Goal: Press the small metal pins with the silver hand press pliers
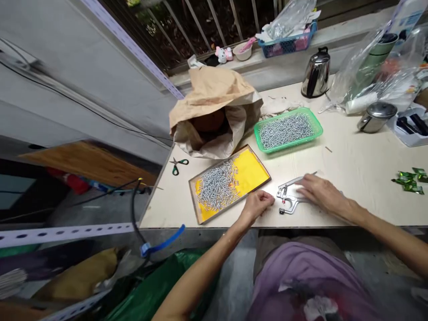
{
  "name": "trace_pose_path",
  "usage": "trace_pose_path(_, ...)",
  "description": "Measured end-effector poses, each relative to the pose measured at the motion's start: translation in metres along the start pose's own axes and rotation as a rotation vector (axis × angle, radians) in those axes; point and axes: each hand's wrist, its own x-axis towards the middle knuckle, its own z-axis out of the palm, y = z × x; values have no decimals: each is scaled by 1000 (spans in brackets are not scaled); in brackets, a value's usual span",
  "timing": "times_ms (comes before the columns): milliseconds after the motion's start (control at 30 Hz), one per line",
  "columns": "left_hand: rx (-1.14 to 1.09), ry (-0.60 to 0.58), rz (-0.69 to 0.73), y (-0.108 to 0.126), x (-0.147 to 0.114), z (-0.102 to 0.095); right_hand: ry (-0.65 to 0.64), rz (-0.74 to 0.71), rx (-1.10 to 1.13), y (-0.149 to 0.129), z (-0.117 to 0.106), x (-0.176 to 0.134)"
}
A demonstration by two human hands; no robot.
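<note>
My right hand (323,192) is curled over the handles of silver hand pliers (293,206), which lie on the table with their C-shaped jaw to the left. A spring and a small red part show near the jaw. My left hand (259,205) is closed in a pinch just left of the jaw; whatever its fingertips hold is too small to make out. Beside that hand, a shallow tray (256,166) with a yellow bottom carries many small silver metal pins (219,187). More such pins fill a green plastic basket (316,129) behind the pliers.
A large open paper bag (214,102) stands behind the tray. Small scissors (179,165) lie at the table's left. Towards the back right are a steel kettle (316,73), a lidded metal cup (377,117) and plastic bags. Green wrapped packets (409,180) lie at right.
</note>
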Motion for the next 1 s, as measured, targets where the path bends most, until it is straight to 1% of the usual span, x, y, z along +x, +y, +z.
trace_pose_path(100,-66,-59,-49,-2,4,20,-27,10,10,5,23,-32)
trace_pose_path(200,-36,-73,-67,-4,7,27,-37,33,-5,8,33,-42)
trace_pose_path(400,120,-86,-103,-7,11,30,-34,3,-17,7,33,-42)
trace_pose_path(467,146,-106,-126,-7,13,30,-40,4,-16,7,33,-42)
trace_pose_path(600,133,-237,-182,-3,17,27,-86,26,-2,5,29,-41)
trace_pose_path(667,117,-284,-200,1,17,26,-107,33,2,3,27,-41)
trace_pose_path(800,105,-310,-229,6,16,24,-114,27,-15,1,25,-42)
trace_pose_path(1000,128,-338,-279,7,15,24,-102,4,-49,5,32,-43)
